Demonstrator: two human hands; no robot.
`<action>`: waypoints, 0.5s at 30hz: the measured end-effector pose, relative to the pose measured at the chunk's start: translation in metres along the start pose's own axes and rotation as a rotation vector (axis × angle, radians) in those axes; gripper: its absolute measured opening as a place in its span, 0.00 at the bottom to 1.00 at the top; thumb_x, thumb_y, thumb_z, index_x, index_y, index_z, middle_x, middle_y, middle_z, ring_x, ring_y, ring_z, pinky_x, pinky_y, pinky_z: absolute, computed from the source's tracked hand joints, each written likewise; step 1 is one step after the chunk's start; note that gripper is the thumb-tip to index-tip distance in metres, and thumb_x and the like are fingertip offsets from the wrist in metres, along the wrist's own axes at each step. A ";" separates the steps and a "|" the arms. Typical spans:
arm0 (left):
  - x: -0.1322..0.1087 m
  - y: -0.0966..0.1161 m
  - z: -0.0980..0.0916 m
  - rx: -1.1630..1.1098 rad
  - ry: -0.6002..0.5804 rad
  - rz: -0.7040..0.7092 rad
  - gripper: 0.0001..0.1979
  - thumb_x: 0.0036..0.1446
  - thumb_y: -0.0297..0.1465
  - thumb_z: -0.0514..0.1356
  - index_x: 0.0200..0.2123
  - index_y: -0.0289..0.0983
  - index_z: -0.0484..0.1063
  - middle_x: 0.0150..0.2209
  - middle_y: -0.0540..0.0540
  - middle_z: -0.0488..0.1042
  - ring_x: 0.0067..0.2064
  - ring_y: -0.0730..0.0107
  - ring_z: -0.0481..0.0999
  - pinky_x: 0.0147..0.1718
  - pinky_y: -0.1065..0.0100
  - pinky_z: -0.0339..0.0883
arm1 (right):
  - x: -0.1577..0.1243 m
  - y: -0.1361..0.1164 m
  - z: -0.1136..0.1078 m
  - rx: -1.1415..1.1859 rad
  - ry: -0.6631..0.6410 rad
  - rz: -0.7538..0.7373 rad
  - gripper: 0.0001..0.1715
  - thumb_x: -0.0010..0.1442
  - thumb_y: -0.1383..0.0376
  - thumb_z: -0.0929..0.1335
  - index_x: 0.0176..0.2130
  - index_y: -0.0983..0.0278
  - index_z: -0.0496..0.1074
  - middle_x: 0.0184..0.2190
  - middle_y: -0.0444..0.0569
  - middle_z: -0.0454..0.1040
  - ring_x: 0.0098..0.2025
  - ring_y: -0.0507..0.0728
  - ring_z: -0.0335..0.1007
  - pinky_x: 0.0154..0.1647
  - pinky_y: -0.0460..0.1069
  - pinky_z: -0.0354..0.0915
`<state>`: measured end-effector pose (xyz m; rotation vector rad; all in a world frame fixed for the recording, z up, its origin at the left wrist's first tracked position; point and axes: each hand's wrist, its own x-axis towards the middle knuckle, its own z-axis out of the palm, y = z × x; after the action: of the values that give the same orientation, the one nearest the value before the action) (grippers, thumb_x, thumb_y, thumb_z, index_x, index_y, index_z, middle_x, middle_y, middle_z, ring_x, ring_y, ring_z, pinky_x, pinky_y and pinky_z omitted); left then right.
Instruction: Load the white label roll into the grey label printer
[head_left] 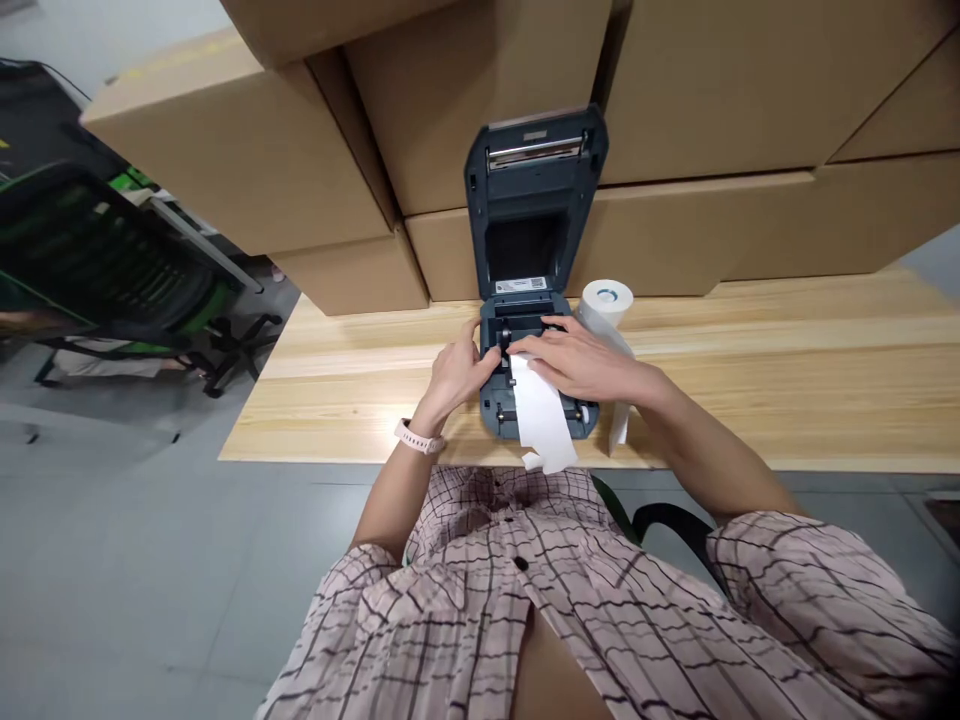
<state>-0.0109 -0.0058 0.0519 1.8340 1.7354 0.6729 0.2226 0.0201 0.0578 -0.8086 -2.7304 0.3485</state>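
A dark grey label printer (491,395) sits on the wooden table with its lid (480,200) raised. My left hand (457,372) grips the printer's left side, its thumb over the inside and the index finger at the rim. Over the printer's inside lies my right hand (574,358), fingers stretched and apart, touching the upper end of a white paper strip (541,415). That strip runs out past the printer's front and has a torn end. Just to the right stands a roll of white labels (606,300), with a loose length hanging toward the table's front. My fingers hide part of the mechanism.
Cardboard boxes (480,110) are stacked along the back of the wooden table (750,380), close behind the lid. A black and green office chair (112,260) stands on the grey floor at the left. The table's front edge is near my body.
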 end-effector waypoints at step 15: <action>0.011 -0.006 -0.010 0.115 -0.159 0.191 0.46 0.61 0.29 0.54 0.80 0.31 0.45 0.26 0.53 0.70 0.28 0.63 0.67 0.35 0.63 0.59 | -0.016 0.014 -0.039 0.568 0.040 -0.015 0.26 0.70 0.53 0.71 0.63 0.56 0.73 0.54 0.54 0.82 0.53 0.65 0.78 0.56 0.62 0.72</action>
<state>-0.0209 0.0057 0.0552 2.0913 1.5376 0.4929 0.2549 0.0283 0.0868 -0.6204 -2.3974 1.0276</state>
